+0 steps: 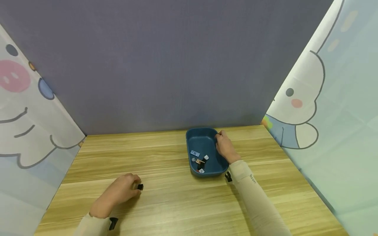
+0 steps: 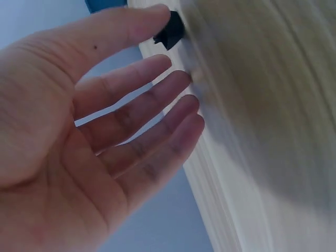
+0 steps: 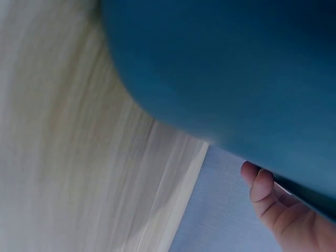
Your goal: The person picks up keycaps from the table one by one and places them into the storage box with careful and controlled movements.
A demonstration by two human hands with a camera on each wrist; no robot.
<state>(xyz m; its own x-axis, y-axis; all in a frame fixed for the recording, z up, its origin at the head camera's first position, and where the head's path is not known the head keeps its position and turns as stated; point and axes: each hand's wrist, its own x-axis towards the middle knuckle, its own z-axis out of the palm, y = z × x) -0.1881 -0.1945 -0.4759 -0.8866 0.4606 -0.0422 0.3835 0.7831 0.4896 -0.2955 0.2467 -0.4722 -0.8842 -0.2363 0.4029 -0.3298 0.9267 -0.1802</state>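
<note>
My left hand [image 1: 122, 190] is low over the table at the left, fingers and thumb spread on either side of a small black piece [image 1: 140, 187]. In the left wrist view the thumb tip overlaps this black piece [image 2: 170, 31], while the other fingers stay apart from it. On the right, my right hand [image 1: 225, 147] grips the right rim of a deep blue plastic bin [image 1: 203, 144]. The right wrist view shows its fingers [image 3: 262, 186] at the bin's edge. Inside the bin lie a small blue-and-white card [image 1: 195, 153], a tan piece [image 1: 199, 161], a black piece [image 1: 201, 166] and several white bits.
The wood-grain table [image 1: 165, 203] ends at a grey upright panel [image 1: 177, 65] close behind the bin. Cartoon-printed sheets hang at the left [image 1: 29, 114] and right [image 1: 339, 131]. A black clip [image 1: 113, 223] shows at my left cuff.
</note>
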